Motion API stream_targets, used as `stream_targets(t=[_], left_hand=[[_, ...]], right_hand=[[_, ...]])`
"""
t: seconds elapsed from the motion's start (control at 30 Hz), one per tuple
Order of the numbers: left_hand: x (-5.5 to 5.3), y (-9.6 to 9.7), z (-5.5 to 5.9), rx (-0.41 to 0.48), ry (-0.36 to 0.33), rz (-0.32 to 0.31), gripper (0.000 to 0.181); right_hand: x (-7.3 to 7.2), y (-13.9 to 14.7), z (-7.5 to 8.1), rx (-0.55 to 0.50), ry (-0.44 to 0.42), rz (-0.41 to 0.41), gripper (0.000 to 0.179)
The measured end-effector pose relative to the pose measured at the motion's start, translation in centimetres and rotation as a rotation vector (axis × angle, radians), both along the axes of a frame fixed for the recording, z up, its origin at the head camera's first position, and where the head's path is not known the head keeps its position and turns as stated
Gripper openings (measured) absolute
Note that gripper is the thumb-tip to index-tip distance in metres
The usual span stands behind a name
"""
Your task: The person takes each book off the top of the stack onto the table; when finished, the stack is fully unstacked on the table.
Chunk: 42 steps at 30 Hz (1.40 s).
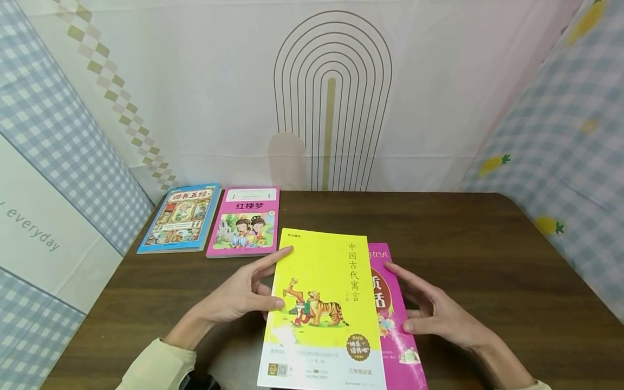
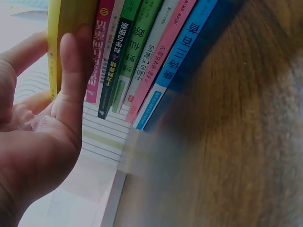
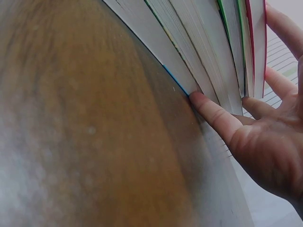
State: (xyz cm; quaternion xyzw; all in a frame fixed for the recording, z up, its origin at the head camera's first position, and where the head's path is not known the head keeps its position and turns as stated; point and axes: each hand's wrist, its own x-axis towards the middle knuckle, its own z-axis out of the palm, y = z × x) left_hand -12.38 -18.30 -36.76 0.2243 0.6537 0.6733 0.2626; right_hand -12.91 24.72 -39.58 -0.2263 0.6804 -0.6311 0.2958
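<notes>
My left hand [image 1: 239, 292] grips a yellow book [image 1: 317, 271] with a tiger and deer on its cover, by its left edge. It lies over a magenta book [image 1: 402, 330], hiding most of that cover. Beneath are several more books in a stack; the left wrist view shows their spines, among them a dark one [image 2: 113, 66], a green one [image 2: 135, 52] and a blue one [image 2: 177, 61] at the bottom. My right hand [image 1: 439, 314] touches the stack's right side with extended fingers; in the right wrist view its fingertips [image 3: 198, 98] rest along the page edges.
A blue book [image 1: 180, 216] and a pink book [image 1: 246, 222] with two cartoon children lie side by side at the back left of the dark wooden table [image 1: 487, 254]. Printed cloth [image 1: 219, 97] hangs behind the table and at both sides.
</notes>
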Motion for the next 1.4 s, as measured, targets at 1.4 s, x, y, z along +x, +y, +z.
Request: stream_targets(t=[1.4], left_hand=[[-1.1,-1.9,0.1,0.106,-0.081,-0.023,0.094]], right_hand=[[0.2,-0.2,0.2,0.012,-0.01,-0.011,0.087]])
